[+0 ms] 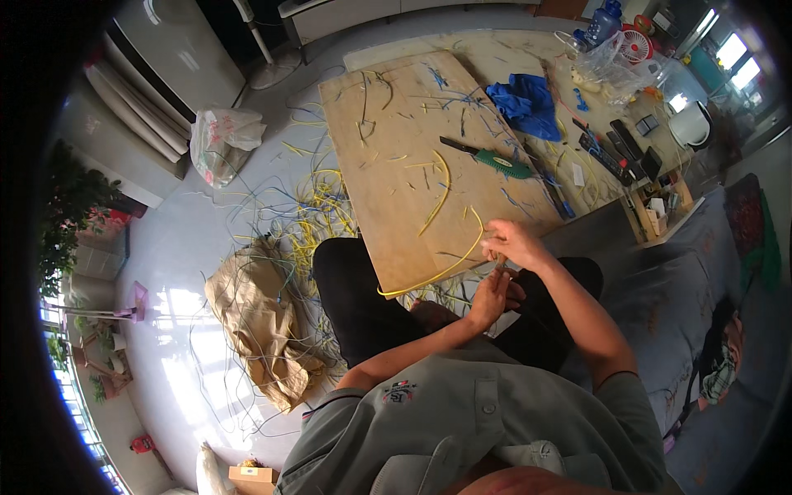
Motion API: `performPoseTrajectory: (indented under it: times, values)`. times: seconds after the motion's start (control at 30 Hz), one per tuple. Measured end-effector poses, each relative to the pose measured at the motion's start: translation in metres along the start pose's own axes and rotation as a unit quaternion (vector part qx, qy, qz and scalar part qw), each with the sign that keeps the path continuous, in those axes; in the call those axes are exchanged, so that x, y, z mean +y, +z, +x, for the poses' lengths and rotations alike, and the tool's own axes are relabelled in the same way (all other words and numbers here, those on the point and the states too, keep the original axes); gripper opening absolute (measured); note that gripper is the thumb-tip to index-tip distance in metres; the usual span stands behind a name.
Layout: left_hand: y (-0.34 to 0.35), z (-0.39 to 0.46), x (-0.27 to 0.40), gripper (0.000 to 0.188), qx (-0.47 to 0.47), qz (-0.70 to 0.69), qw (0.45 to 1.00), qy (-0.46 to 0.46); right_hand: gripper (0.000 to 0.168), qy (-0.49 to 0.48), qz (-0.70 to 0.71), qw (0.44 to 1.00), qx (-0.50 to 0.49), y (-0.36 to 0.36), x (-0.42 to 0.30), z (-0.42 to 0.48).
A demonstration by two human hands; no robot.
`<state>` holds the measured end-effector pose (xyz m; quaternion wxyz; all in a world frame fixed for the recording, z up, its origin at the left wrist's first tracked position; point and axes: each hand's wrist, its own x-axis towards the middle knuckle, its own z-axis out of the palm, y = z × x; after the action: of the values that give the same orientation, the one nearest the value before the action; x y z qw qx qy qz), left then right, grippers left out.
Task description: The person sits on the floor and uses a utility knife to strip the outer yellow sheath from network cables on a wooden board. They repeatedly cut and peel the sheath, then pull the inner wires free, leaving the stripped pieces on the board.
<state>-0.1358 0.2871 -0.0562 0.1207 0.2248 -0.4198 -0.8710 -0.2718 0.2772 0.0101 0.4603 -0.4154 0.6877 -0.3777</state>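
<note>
My left hand and my right hand meet above my lap, beside the near right edge of a wooden board. Their fingertips pinch a small thin piece, mostly hidden, whose kind I cannot tell. A yellow wire curves along the board's near edge up to my right fingers; whether they grip it is unclear. On the board lie a curved yellow wire length, several short blue and yellow scraps, and a green-handled tool with a dark blade, a knife or saw.
Tangled yellow, blue and grey wires and a brown sack lie on the floor at left. A blue cloth, remote controls and a white kettle rest on the table beyond. An open drawer juts out at right.
</note>
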Motion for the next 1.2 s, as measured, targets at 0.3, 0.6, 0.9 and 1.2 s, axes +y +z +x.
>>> performPoseTrajectory:
  times: [0.3, 0.6, 0.9, 1.2]
  values:
    - [-0.001, -0.010, 0.017, 0.032, 0.011, -0.089, 0.995, -0.048, 0.027, -0.085, 0.436, 0.889, 0.107, -0.069, -0.038, 0.020]
    - [-0.014, -0.010, 0.012, 0.035, -0.018, -0.145, 0.987, -0.065, 0.027, -0.229, -0.458, 0.814, 0.274, -0.081, 0.011, 0.083]
    - [-0.011, -0.011, 0.044, 0.039, -0.001, -0.063, 0.986, -0.153, 0.034, -0.247, -0.523, 0.778, 0.245, -0.081, 0.018, 0.127]
    - [-0.012, -0.008, 0.048, 0.039, -0.005, -0.099, 0.980, -0.174, 0.035, -0.196, -0.467, 0.848, 0.160, -0.058, -0.014, -0.003]
